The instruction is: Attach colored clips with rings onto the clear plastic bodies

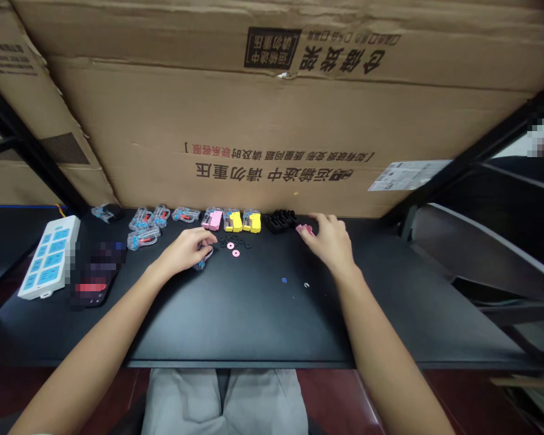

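My left hand [188,249] rests on the black table [254,314] with its fingers curled around a small clear-and-blue plastic part [202,262]. Just right of it lie two pink washers [233,249] among small black rings. My right hand [330,240] lies palm down farther right, its fingertips touching small pink pieces [303,229]. Along the back stand several clear-blue units [149,226], a pink one [213,219], two yellow ones [242,221] and a black toothed block [281,221].
A white and blue power strip [49,257] and a dark phone [93,278] lie at the left. A large cardboard box [272,121] walls off the back. A blue dot [284,280] and a small white ring [306,284] sit mid-table. Black frame bars stand right.
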Action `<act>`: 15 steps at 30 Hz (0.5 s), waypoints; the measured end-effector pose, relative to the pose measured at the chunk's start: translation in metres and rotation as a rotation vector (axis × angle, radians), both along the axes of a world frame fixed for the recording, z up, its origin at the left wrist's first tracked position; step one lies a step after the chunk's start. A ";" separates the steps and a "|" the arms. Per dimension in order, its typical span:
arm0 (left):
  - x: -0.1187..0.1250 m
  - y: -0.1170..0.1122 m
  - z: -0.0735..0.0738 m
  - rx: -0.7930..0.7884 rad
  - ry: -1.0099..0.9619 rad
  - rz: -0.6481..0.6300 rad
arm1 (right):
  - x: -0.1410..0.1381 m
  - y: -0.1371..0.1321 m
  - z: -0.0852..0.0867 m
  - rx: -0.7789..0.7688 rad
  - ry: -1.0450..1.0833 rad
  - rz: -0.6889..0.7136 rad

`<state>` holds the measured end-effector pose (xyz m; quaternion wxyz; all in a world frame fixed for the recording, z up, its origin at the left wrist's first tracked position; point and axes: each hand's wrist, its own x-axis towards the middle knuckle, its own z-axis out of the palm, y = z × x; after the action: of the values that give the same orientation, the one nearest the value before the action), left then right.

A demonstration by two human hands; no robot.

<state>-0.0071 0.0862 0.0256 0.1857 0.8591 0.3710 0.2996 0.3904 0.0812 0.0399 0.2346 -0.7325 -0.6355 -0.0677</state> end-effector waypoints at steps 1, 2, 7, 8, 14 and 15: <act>0.001 0.000 -0.001 0.008 -0.009 0.004 | 0.006 0.001 -0.001 -0.095 0.007 -0.045; 0.002 0.000 -0.001 0.017 -0.015 0.014 | 0.010 0.001 -0.002 -0.188 0.017 -0.078; 0.005 -0.006 0.003 0.094 0.003 0.100 | -0.001 -0.004 0.005 -0.292 0.093 -0.051; 0.007 -0.009 0.005 0.116 0.009 0.116 | -0.010 -0.006 0.006 -0.230 0.155 -0.005; 0.036 -0.037 0.009 0.034 0.004 0.096 | -0.096 -0.028 -0.007 -0.173 0.974 0.531; 0.041 -0.041 0.008 0.019 -0.004 0.080 | -0.110 -0.032 -0.011 -0.234 1.092 0.595</act>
<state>0.0340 0.0456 0.0337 0.1664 0.8447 0.4017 0.3121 0.2800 0.0490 0.0288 0.4520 -0.4742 -0.6040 0.4540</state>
